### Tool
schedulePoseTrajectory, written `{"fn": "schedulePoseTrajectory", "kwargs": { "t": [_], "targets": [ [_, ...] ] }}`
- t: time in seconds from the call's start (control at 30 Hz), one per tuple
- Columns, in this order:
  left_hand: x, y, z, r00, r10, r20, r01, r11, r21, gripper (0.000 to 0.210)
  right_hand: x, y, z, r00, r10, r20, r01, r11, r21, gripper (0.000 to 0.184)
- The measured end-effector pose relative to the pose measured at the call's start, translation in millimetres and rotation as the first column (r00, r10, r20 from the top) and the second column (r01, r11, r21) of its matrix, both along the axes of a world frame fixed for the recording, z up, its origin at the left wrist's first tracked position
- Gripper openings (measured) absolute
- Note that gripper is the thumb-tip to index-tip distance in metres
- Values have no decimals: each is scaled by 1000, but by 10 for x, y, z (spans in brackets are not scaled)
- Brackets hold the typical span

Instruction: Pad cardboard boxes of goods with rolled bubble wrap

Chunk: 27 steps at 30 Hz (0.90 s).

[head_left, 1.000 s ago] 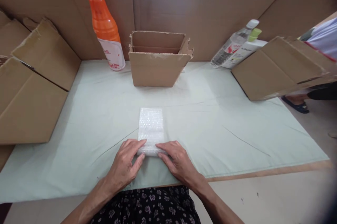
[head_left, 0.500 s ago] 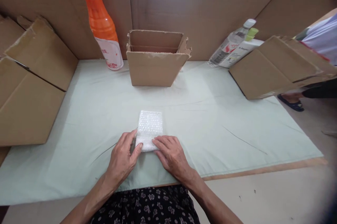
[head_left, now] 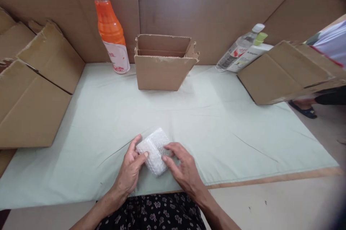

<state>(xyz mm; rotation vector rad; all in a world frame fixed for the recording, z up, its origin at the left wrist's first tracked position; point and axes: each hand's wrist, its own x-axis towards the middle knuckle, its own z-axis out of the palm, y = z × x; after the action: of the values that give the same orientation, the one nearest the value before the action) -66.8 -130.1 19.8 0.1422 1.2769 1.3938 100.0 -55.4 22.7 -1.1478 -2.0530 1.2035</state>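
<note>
A small folded packet of clear bubble wrap (head_left: 155,147) sits tilted just above or on the cloth, near the table's front edge. My left hand (head_left: 132,167) grips its left side, thumb on top and index finger stretched along the far edge. At the packet's right side is my right hand (head_left: 183,167), its thumb and curled index fingertip pinching at the wrap's edge. A seam or flap edge runs across the top of the packet. Whatever lies inside the wrap cannot be made out.
An open cardboard box (head_left: 158,73) stands ahead, beside an orange-capped bottle (head_left: 110,31). Larger boxes flank the pale green cloth (head_left: 205,122), left (head_left: 35,107) and right (head_left: 283,75). A clear bottle (head_left: 239,49) and a white tube (head_left: 250,55) lean at the back right. Another person's foot (head_left: 304,109) shows beyond.
The bubble wrap, lying square to me before with one part unfolded away from me, is now folded more compactly and turned at an angle. My right hand has shifted from its top to its right edge.
</note>
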Motion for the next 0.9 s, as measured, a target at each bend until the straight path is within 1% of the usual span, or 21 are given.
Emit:
{"fn": "schedulePoseTrajectory", "kwargs": {
  "t": [0.03,0.07,0.1,0.13,0.17,0.23,0.27,0.3,0.37,0.4,0.43,0.5,0.53,0.57,0.6,0.63,0.7,0.77,0.8,0.83,0.9],
  "targets": [
    [-13,-4,4,1000,-1,8,1,1000,10,99,26,62,15,999,-49,-4,49,998,36,31],
    [-29,-10,10,1000,-9,16,8,1000,22,98,46,132,22,996,-90,-9,90,996,28,38],
    [-48,-15,17,999,-23,23,22,999,36,97,56,201,20,993,-113,-15,113,993,-21,46],
    [-68,-19,25,999,-43,26,41,998,48,96,54,263,8,994,-109,-28,105,989,-102,51],
    [-87,-18,32,997,-67,24,66,996,57,94,40,311,-9,995,-85,-57,72,977,-203,51],
    [-128,2,39,993,-116,-26,117,991,68,85,-21,353,-50,988,-34,-152,-24,931,-364,37],
    [-149,21,36,988,-134,-80,140,988,70,76,-60,347,-64,981,-25,-193,-52,921,-385,31],
    [-169,45,30,977,-150,-152,161,984,69,64,-101,325,-73,977,-27,-213,-54,929,-367,27],
    [-199,102,7,921,-156,-357,187,981,53,41,-180,249,-67,979,-48,-196,-3,968,-251,23],
    [-204,130,-8,859,-144,-490,187,982,40,32,-215,204,-56,982,-55,-178,22,983,-185,20],
    [-198,157,-23,765,-118,-633,179,983,33,25,-247,159,-44,984,-60,-170,38,991,-131,18],
    [-153,197,-51,495,-22,-869,162,985,67,14,-301,86,-28,981,-44,-189,27,995,-91,17],
    [-117,208,-63,356,39,-934,174,979,107,12,-323,63,-30,977,-26,-213,5,995,-99,18],
    [-77,212,-73,243,95,-965,206,967,147,16,-340,51,-41,971,-12,-240,-17,993,-121,20],
    [-38,211,-81,167,137,-976,257,950,177,23,-352,52,-61,964,-12,-265,-29,988,-151,24],
    [-3,206,-89,126,161,-979,316,929,193,31,-360,63,-86,957,-30,-288,-26,982,-189,30],
    [34,194,-106,111,173,-979,399,894,203,43,-362,114,-145,936,-114,-332,15,957,-288,39],
    [26,199,-125,163,158,-974,375,903,209,48,-349,183,-190,907,-207,-367,45,913,-406,41],
    [11,211,-137,225,124,-966,340,920,197,48,-337,219,-200,894,-236,-381,42,891,-453,40],
    [-8,230,-149,312,64,-948,314,935,166,48,-321,256,-200,888,-245,-390,30,876,-482,39],
    [-41,281,-178,499,-100,-861,335,939,85,47,-270,337,-171,896,-207,-392,-10,874,-485,36]
  ]
}}
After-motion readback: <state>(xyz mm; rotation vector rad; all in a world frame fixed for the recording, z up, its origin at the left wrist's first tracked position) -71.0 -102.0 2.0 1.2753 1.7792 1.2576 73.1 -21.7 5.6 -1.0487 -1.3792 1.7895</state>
